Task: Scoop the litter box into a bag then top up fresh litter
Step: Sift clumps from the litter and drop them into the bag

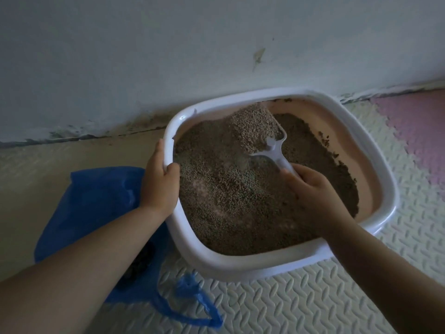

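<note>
Holds loaded scoop [277,154] in right grip [310,189], fingers curled round its handle, long axis pointing far-left above litter box [240,263]. Clasps left rim with left grip [160,179]. Locates blue bag [96,201] left of box, nearer left grip. Notes embossed floor mat [289,304], stained wall [144,56] behind.
</note>
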A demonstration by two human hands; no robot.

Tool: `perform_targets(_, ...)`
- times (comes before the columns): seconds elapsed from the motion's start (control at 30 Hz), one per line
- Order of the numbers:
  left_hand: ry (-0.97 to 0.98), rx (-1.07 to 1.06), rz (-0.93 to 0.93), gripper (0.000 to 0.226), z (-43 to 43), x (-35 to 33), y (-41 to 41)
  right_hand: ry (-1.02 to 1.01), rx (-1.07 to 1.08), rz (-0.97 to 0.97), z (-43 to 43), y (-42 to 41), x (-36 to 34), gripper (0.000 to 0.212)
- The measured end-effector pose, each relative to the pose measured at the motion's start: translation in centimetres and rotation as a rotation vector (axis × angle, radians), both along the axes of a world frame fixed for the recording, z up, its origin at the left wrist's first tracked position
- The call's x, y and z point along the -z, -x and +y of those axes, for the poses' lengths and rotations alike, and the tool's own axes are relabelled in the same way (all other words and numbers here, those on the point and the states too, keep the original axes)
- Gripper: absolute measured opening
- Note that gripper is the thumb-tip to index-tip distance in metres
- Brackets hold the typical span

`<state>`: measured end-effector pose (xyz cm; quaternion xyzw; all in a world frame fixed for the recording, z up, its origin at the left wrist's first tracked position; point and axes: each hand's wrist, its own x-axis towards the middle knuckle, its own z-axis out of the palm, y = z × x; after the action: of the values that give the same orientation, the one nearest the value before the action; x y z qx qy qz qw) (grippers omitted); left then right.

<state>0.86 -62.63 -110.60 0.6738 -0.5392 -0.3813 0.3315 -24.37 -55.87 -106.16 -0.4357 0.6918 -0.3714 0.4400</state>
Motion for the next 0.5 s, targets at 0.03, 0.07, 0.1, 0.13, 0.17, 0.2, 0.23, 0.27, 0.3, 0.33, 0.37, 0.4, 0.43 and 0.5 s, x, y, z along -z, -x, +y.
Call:
perform_targets(0.03, 0.003, 0.003, -0.008, 0.058, -0.1, 0.0, 0.0, 0.008, 0.010, 0.008, 0.4, 0.4, -0.5, 0.016)
perform_targets(0.07, 0.005, 0.005, -0.012, 0.058, -0.1, 0.0, 0.0, 0.012, 0.013, 0.017, 0.7, 0.6, -0.9, 0.017)
perform_targets(0.1, 0.007, 0.007, -0.015, 0.059, -0.1, 0.1, -0.1, 0.011, 0.009, 0.017, 1.0, 0.8, -1.2, 0.017)
perform_targets(0.13, 0.002, 0.009, -0.017, 0.059, -0.1, 0.1, -0.1, 0.005, 0.002, 0.009, 1.3, 1.0, -1.4, 0.016)
perform_targets(0.17, -0.001, 0.011, -0.020, 0.059, -0.1, 0.1, -0.1, -0.002, -0.003, -0.009, 1.6, 1.1, -1.5, 0.015)
perform_targets(0.2, 0.001, 0.013, -0.023, 0.059, -0.1, 0.1, -0.1, -0.004, -0.004, -0.023, 1.8, 1.2, -1.6, 0.015)
perform_targets(0.23, 0.008, 0.014, -0.026, 0.059, -0.1, 0.1, -0.1, -0.001, -0.001, -0.023, 2.1, 1.3, -1.6, 0.015)
perform_targets(0.27, 0.010, 0.017, -0.028, 0.059, -0.1, 0.1, 0.0, -0.001, 0.002, -0.011, 2.3, 1.3, -1.7, 0.013)
perform_targets(0.3, 0.011, 0.018, -0.032, 0.060, -0.1, 0.1, 0.0, -0.004, 0.004, -0.004, 2.5, 1.3, -1.8, 0.013)
perform_targets(0.33, 0.009, 0.017, -0.032, 0.060, -0.1, 0.0, 0.0, -0.006, 0.004, -0.013, 2.7, 1.3, -1.8, 0.013)
perform_targets(0.37, 0.006, 0.015, -0.032, 0.060, -0.1, 0.0, 0.0, -0.002, 0.006, -0.028, 2.9, 1.2, -1.8, 0.014)
perform_targets(0.4, -0.001, 0.012, -0.033, 0.060, -0.1, 0.0, 0.0, 0.004, 0.013, -0.037, 3.0, 1.2, -1.8, 0.015)
perform_targets(0.43, -0.002, 0.009, -0.033, 0.060, -0.2, 0.1, -0.1, 0.007, 0.020, -0.048, 3.1, 1.1, -1.8, 0.015)
perform_targets(0.5, 0.004, 0.008, -0.030, 0.059, -0.2, 0.2, -0.1, -0.013, 0.020, -0.101, 3.2, 1.0, -1.9, 0.015)
